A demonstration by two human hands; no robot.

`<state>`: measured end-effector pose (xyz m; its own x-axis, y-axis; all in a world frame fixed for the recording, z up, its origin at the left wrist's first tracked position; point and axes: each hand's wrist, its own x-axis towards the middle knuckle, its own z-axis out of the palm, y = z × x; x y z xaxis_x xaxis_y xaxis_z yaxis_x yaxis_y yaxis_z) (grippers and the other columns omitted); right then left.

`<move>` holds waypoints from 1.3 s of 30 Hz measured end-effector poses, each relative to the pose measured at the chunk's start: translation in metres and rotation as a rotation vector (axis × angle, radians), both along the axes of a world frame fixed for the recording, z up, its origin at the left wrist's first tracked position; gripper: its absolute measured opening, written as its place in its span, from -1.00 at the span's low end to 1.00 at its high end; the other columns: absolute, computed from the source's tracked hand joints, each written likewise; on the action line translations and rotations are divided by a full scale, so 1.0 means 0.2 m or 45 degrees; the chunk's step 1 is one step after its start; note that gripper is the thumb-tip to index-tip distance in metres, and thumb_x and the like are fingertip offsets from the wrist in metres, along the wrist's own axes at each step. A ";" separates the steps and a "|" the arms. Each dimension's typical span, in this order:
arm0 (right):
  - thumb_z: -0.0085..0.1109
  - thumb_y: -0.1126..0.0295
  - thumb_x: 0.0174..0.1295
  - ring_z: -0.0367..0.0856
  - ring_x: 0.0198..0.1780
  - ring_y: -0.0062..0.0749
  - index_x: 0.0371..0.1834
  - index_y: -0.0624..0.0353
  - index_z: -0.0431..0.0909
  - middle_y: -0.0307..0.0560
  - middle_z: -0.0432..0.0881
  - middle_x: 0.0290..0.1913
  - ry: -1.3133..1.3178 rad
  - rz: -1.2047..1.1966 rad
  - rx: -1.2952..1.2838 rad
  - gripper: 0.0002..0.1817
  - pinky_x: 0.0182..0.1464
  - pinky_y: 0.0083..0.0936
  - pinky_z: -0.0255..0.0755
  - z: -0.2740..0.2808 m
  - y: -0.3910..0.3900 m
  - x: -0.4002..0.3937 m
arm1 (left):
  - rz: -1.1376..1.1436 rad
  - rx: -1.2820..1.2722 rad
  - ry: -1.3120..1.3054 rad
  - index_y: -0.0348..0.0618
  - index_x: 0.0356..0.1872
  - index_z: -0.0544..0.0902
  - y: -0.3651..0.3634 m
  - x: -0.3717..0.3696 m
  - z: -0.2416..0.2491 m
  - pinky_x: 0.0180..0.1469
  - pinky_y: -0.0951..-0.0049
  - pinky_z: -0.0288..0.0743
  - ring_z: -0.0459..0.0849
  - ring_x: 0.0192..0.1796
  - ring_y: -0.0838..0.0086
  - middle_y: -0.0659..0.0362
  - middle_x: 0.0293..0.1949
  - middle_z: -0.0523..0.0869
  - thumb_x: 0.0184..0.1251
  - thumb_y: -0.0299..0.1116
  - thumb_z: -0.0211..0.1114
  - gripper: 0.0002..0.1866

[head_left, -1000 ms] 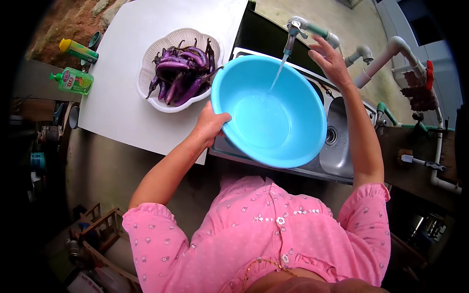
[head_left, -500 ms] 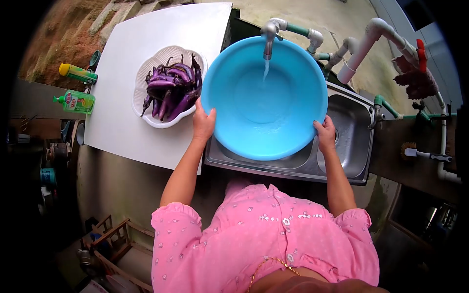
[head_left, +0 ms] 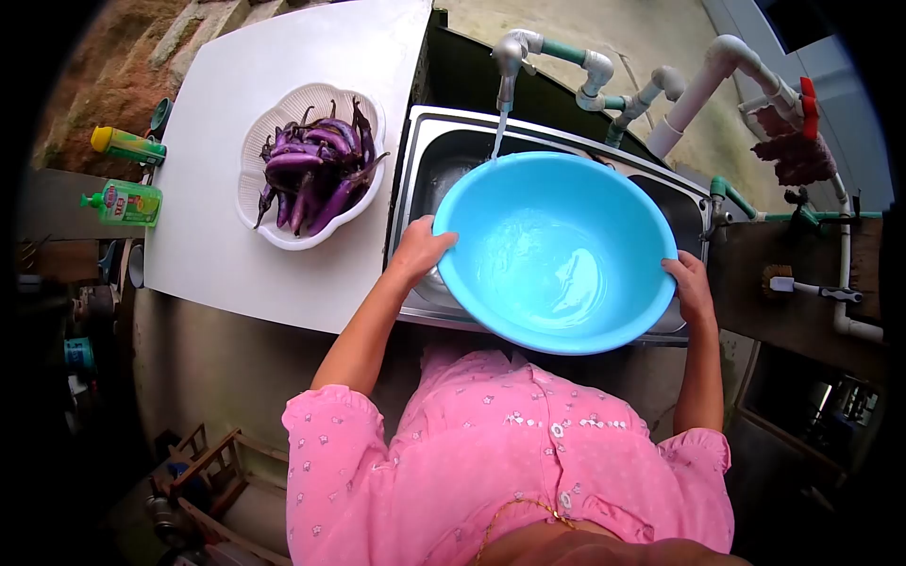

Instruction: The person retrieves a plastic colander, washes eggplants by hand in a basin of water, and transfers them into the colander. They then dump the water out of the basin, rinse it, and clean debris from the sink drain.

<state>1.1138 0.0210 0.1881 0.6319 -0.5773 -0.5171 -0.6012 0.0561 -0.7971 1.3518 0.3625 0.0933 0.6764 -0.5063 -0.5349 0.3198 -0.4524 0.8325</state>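
A large light-blue basin with some water in its bottom is held over the sink. My left hand is closed on the basin's left rim, the thumb on the inside. On the opposite side my right hand grips the right rim. Water runs from the faucet down near the basin's far rim. To the left, a white scalloped bowl holds several purple eggplants.
The bowl stands on a white tabletop left of the sink. A green soap bottle and a yellow-capped can are at its left edge. Pipes rise behind the sink. A brush lies at the right.
Both hands have moved the basin right and toward me, out from beneath the faucet. It is now tilted, and the sink's left bowl shows. The view has shifted slightly.
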 end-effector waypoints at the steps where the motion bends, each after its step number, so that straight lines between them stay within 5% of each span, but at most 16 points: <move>1: 0.07 0.41 0.06 0.51 -0.55 -0.57 -0.24 0.38 0.48 -0.17 0.54 -0.47 -0.019 -0.064 0.144 -0.74 -0.57 -0.64 0.40 -0.11 0.00 -0.02 | 0.059 -0.074 0.004 -0.42 -0.12 0.50 0.03 0.03 0.13 -0.28 0.40 0.50 0.62 -0.37 0.39 -0.03 -0.39 0.62 -0.05 -0.38 0.26 -0.57; 4: 0.05 0.42 0.06 0.48 -0.55 -0.53 -0.28 0.32 0.50 -0.17 0.52 -0.48 0.101 -0.019 0.425 -0.79 -0.55 -0.63 0.35 -0.54 0.10 0.01 | 0.037 -0.137 -0.388 -0.44 -0.10 0.46 0.05 0.02 0.56 -0.34 0.41 0.49 0.60 -0.44 0.40 -0.02 -0.36 0.61 -0.02 -0.37 0.25 -0.56; 6: 0.04 0.39 0.07 0.50 -0.41 -0.51 -0.20 0.24 0.49 -0.18 0.52 -0.35 0.115 0.010 0.591 -0.76 -0.43 -0.59 0.39 -0.76 0.31 0.20 | 0.107 -0.089 -0.697 -0.40 0.03 0.41 0.03 -0.06 0.78 -0.24 0.49 0.50 0.61 -0.31 0.45 0.01 -0.19 0.61 0.00 -0.45 0.29 -0.49; 7: 0.02 0.38 0.09 0.50 -0.33 -0.49 -0.14 0.22 0.46 -0.18 0.51 -0.29 0.063 0.009 0.676 -0.73 -0.36 -0.57 0.41 -0.85 0.41 0.31 | 0.104 -0.082 -0.710 -0.40 0.03 0.41 0.02 -0.07 0.79 -0.24 0.49 0.50 0.61 -0.31 0.45 0.01 -0.19 0.61 0.00 -0.45 0.29 -0.49; 9: 0.01 0.36 0.15 0.52 -0.30 -0.49 -0.12 0.15 0.45 -0.19 0.53 -0.28 0.037 0.009 0.770 -0.76 -0.24 -0.47 0.47 -1.02 0.56 0.58 | -0.026 -0.114 -1.462 -0.39 0.07 0.37 0.00 -0.09 0.80 -0.20 0.44 0.50 0.59 -0.15 0.31 -0.07 -0.05 0.54 -0.03 -0.48 0.30 -0.45; 10: 0.01 0.31 0.16 0.54 -0.22 -0.38 -0.07 0.20 0.43 -0.10 0.55 -0.22 0.087 0.014 0.801 -0.70 -0.16 -0.34 0.46 -1.07 0.61 0.72 | -0.068 -0.088 -1.549 -0.39 0.07 0.37 -0.02 -0.10 0.82 -0.04 0.33 0.44 0.50 0.02 0.15 -0.11 0.05 0.46 -0.06 -0.47 0.31 -0.43; 12: -0.01 0.27 0.19 0.53 -0.05 -0.19 0.01 0.28 0.42 0.07 0.53 -0.05 -0.008 0.072 0.907 -0.61 -0.03 -0.21 0.42 -0.96 0.70 0.95 | -0.136 -0.045 -1.675 -0.39 0.07 0.37 -0.08 -0.12 0.85 0.03 0.28 0.37 0.48 0.05 0.11 -0.11 0.05 0.46 -0.08 -0.47 0.32 -0.41; 14: 0.01 0.20 0.18 0.52 -0.06 -0.21 -0.05 0.27 0.46 0.03 0.51 -0.05 -0.030 0.078 0.894 -0.61 -0.01 -0.20 0.42 -1.01 0.75 1.14 | -0.146 -0.090 -1.837 -0.39 0.02 0.38 -0.15 -0.15 0.84 0.18 0.14 0.21 0.41 0.13 0.00 -0.14 0.09 0.44 -0.16 -0.45 0.34 -0.40; 18: 0.05 0.18 0.15 0.48 -0.13 -0.34 -0.04 0.23 0.48 -0.06 0.51 -0.13 0.000 0.189 0.787 -0.60 -0.12 -0.31 0.40 -1.03 0.84 1.34 | -0.216 -0.132 -1.939 -0.29 -0.17 0.38 -0.25 -0.24 0.85 0.24 -0.04 0.07 0.34 0.21 -0.05 -0.18 0.13 0.40 -0.25 -0.49 0.31 -0.51; 23: 0.09 0.14 0.11 0.43 -0.22 -0.49 -0.04 0.17 0.50 -0.18 0.51 -0.24 0.033 0.552 0.481 -0.58 -0.25 -0.46 0.37 -0.93 0.79 1.27 | -0.236 -0.240 -1.846 -0.24 -0.29 0.34 -0.19 -0.21 0.89 0.29 -0.02 0.01 0.30 0.25 -0.09 -0.22 0.15 0.37 -0.25 -0.58 0.23 -0.62; 25: 0.12 0.17 0.09 0.39 -0.28 -0.61 -0.01 0.07 0.52 -0.28 0.51 -0.32 -0.120 0.465 0.353 -0.60 -0.37 -0.61 0.27 -0.79 0.71 1.12 | -0.091 -0.318 -1.806 -0.28 -0.30 0.36 -0.12 -0.15 0.92 0.29 -0.06 -0.01 0.35 0.21 -0.08 -0.25 0.14 0.37 -0.23 -0.58 0.19 -0.66; 26: 0.16 0.23 0.01 0.49 -0.21 -0.41 0.00 0.20 0.52 -0.11 0.58 -0.18 -0.165 0.410 0.311 -0.54 -0.21 -0.45 0.37 -0.87 0.62 1.06 | 0.003 -0.362 -1.710 -0.30 -0.29 0.36 -0.06 -0.13 0.94 0.27 0.02 0.06 0.36 0.21 -0.03 -0.25 0.13 0.37 -0.20 -0.59 0.17 -0.67; 29: 0.15 0.22 0.03 0.44 -0.22 -0.52 0.03 0.13 0.49 -0.25 0.54 -0.24 0.128 0.325 0.178 -0.54 -0.32 -0.49 0.36 -1.01 0.36 0.80 | 0.390 -0.633 -1.313 -0.36 -0.24 0.37 0.07 -0.12 1.07 0.20 0.25 0.22 0.42 0.14 0.19 -0.21 0.12 0.38 -0.12 -0.58 0.13 -0.69; 33: 0.12 0.21 0.07 0.47 -0.18 -0.48 0.02 0.16 0.47 -0.21 0.55 -0.19 0.048 0.181 0.274 -0.56 -0.27 -0.51 0.38 -0.97 0.24 0.63 | 0.823 -0.439 -1.115 -0.39 -0.28 0.44 0.32 -0.11 1.27 0.14 0.38 0.28 0.45 0.02 0.33 -0.10 0.07 0.40 -0.02 -0.39 0.12 -0.71; 36: 0.10 0.22 0.13 0.49 -0.16 -0.49 0.03 0.17 0.46 -0.18 0.56 -0.15 -0.178 0.106 0.270 -0.58 -0.24 -0.53 0.40 -0.91 0.23 0.68 | 1.007 -0.300 -1.421 -0.36 -0.30 0.47 0.58 -0.09 1.31 0.15 0.44 0.28 0.43 0.04 0.33 0.01 -0.04 0.46 0.12 -0.31 0.06 -0.73; 39: 0.09 0.26 0.13 0.52 -0.20 -0.48 -0.02 0.20 0.50 -0.17 0.57 -0.16 -0.307 0.037 0.399 -0.62 -0.29 -0.53 0.43 -0.84 0.27 0.79 | 1.115 -0.205 -1.590 -0.26 -0.27 0.50 1.22 -0.11 1.24 0.13 0.38 0.33 0.45 0.03 0.33 0.03 -0.08 0.48 0.19 -0.32 0.04 -0.78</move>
<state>1.2722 0.0743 0.0206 0.7706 -0.3953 -0.4999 -0.4035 0.3045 -0.8628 1.3291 0.6055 0.3405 0.7455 0.2829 0.6035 -0.4893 -0.3825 0.7837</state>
